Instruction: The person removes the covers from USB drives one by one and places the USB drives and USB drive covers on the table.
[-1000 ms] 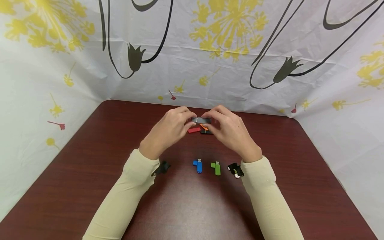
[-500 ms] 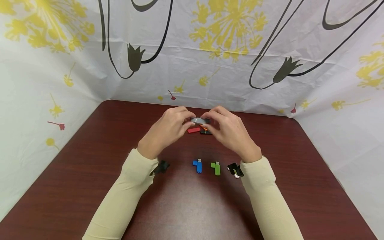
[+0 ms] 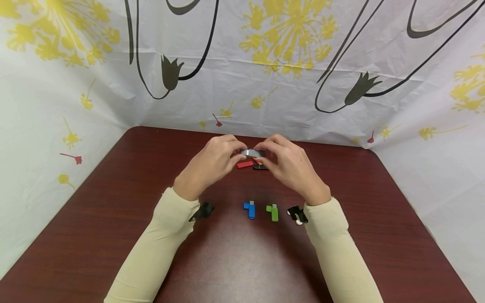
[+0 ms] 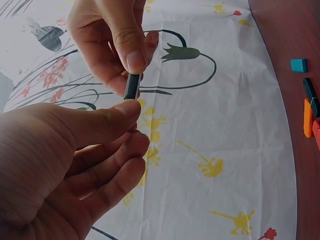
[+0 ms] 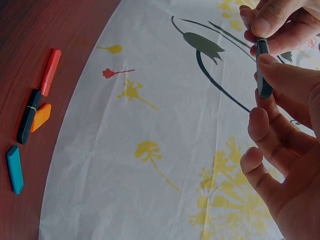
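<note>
Above the far part of the table, a dark grey USB stick (image 3: 254, 153) spans the gap between both hands. My left hand (image 3: 212, 165) pinches its left end between thumb and fingers. The right hand (image 3: 291, 164) pinches the other end the same way. A thin pale line crosses the stick near the left fingertips. In the left wrist view, only a short dark middle part of the stick (image 4: 132, 86) shows between the fingertips. More of the stick (image 5: 263, 75) appears in the right wrist view, where the right thumb lies along it. Fingertips hide both ends.
Below the hands lie a red stick (image 3: 244, 164), a black stick (image 3: 260, 167) and an orange one (image 3: 258, 161). A teal stick (image 5: 15, 170) is beside them. Nearer, blue (image 3: 251, 210) and green (image 3: 274, 213) USB sticks lie with metal plugs bare. A patterned cloth (image 3: 242, 97) backs the table.
The left hand and the held USB stick have shifted very slightly to the left since one second ago. Both hands keep their grip, and the sticks on the table stay put.
</note>
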The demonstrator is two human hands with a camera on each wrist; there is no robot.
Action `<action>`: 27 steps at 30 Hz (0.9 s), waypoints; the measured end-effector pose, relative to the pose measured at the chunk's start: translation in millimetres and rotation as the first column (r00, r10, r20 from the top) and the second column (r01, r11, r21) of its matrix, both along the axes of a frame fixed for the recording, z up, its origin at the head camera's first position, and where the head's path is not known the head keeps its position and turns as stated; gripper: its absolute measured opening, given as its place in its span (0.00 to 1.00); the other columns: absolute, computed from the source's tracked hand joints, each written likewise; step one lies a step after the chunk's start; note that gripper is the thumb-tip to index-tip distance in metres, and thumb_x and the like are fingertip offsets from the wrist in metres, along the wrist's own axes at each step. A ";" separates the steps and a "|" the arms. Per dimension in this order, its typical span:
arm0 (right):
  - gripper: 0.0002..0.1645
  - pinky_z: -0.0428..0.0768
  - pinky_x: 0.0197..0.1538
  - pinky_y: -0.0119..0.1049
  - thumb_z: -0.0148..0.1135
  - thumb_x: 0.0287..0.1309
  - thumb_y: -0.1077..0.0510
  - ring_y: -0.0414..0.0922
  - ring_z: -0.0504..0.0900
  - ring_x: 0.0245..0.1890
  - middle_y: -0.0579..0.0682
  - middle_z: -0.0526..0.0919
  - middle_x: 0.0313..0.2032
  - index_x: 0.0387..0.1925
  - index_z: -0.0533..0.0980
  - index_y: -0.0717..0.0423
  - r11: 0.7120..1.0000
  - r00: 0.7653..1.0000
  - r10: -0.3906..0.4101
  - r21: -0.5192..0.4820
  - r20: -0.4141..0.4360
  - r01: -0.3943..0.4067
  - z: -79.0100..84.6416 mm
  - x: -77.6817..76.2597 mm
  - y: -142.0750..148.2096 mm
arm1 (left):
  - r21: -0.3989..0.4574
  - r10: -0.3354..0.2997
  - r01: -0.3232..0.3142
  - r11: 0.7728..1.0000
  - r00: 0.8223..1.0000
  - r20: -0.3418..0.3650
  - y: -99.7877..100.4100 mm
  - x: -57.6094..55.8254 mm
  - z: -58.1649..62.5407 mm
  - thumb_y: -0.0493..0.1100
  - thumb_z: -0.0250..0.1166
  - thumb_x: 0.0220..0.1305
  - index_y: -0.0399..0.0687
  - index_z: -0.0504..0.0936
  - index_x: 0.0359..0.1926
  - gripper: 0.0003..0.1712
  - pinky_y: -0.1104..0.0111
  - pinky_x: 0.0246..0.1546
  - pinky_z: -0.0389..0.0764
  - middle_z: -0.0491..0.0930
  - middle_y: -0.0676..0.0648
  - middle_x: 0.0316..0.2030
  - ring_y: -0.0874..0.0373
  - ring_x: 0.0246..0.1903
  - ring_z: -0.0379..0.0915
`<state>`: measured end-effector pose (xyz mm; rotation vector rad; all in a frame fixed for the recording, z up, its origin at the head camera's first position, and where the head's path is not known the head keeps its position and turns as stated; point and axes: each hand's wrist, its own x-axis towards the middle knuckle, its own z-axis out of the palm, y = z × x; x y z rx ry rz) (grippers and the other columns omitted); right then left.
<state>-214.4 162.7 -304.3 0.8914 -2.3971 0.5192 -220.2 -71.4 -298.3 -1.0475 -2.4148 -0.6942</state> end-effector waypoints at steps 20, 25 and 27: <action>0.15 0.82 0.43 0.46 0.75 0.67 0.56 0.46 0.82 0.39 0.51 0.84 0.43 0.51 0.79 0.53 0.991 0.959 -0.129 0.060 0.253 0.118 -5.1 0.8 -8.0 | 0.115 0.126 -0.125 0.985 0.992 -0.003 -28.8 -5.5 6.2 0.34 0.76 0.67 0.32 0.90 0.45 0.09 0.59 0.43 0.89 0.87 0.39 0.41 0.48 0.38 0.85; 0.14 0.83 0.37 0.42 0.71 0.69 0.55 0.43 0.80 0.33 0.48 0.82 0.37 0.47 0.75 0.54 0.987 0.948 -0.100 0.151 0.304 0.056 -21.0 3.3 -27.0 | 0.107 0.117 -0.117 0.987 0.993 0.000 -27.4 -4.8 6.2 0.34 0.75 0.68 0.33 0.90 0.46 0.09 0.59 0.43 0.88 0.87 0.39 0.40 0.48 0.38 0.85; 0.13 0.81 0.33 0.38 0.70 0.70 0.55 0.41 0.79 0.28 0.47 0.81 0.33 0.46 0.74 0.55 0.980 0.926 -0.101 0.199 0.364 0.028 -27.7 5.5 -35.6 | 0.099 0.117 -0.117 0.988 0.993 0.007 -27.0 -5.0 5.6 0.35 0.75 0.69 0.33 0.90 0.46 0.09 0.59 0.42 0.88 0.86 0.39 0.39 0.48 0.38 0.85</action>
